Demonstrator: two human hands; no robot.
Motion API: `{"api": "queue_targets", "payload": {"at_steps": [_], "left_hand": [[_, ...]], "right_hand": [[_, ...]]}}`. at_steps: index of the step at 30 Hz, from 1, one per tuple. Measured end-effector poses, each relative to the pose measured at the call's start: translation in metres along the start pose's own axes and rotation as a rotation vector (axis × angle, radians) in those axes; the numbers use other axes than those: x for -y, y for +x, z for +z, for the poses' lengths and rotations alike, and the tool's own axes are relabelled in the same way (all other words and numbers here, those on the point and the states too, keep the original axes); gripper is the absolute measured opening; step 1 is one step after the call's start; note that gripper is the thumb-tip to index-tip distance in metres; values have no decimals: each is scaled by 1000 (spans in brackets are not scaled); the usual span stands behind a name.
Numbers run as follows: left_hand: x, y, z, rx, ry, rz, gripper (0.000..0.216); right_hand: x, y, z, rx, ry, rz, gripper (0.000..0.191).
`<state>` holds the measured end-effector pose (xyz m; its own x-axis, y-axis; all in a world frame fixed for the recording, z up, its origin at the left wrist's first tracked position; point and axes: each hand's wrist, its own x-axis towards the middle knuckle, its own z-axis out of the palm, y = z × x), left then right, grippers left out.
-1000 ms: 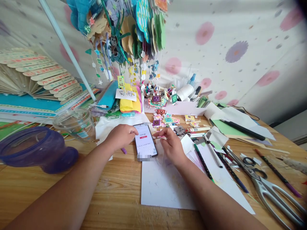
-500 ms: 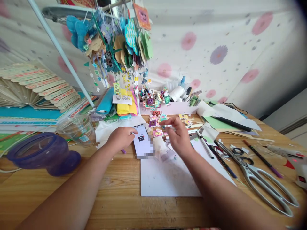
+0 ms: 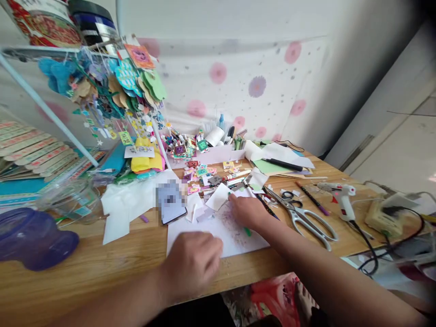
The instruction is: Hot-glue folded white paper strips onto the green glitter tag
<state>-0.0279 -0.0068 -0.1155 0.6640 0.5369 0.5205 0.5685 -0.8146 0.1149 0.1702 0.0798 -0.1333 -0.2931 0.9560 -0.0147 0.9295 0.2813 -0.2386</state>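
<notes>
My left hand [image 3: 192, 263] rests near the front edge of the wooden table [image 3: 102, 268], its fingers curled down onto the corner of a white sheet of paper [image 3: 218, 234]; nothing shows inside them. My right hand [image 3: 247, 211] lies on the same sheet, closed around a green pen [image 3: 245, 230] whose tip pokes out below the fist. A phone [image 3: 172, 202] lies face up just left of the sheet, apart from both hands. Small white paper scraps [image 3: 204, 204] sit between the phone and my right hand.
Large scissors [image 3: 299, 213] and pens lie right of my right hand. A glue gun [image 3: 340, 195] and a power strip [image 3: 381, 215] sit far right. A purple container [image 3: 34, 236] and clear cup [image 3: 68, 200] stand at left. Hanging paper crafts [image 3: 112, 86] overhang the back.
My left hand left the phone and drew back to the front of the sheet. My right hand came down from the small cut-outs and closed on the green pen. The view swung right.
</notes>
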Motion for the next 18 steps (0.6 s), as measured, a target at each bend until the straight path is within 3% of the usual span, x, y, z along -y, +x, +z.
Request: {"api": "queue_targets", "payload": {"at_steps": [4, 8, 13, 15, 18], "left_hand": [[-45, 1, 25, 89, -43, 223, 12], [-52, 9, 38, 121, -53, 258, 4], [-46, 8, 59, -19, -126, 323, 10], [-42, 6, 66, -40, -164, 293, 11], [-36, 2, 72, -80, -253, 203, 13]], "right_hand": [[-17, -4, -23, -13, 156, -79, 27], [-44, -16, -47, 37, 442, -212, 29], [-63, -18, -36, 53, 1319, -256, 30], [-62, -11, -23, -23, 1346, -244, 25], [-52, 4, -10, -120, 1128, -236, 13]]}}
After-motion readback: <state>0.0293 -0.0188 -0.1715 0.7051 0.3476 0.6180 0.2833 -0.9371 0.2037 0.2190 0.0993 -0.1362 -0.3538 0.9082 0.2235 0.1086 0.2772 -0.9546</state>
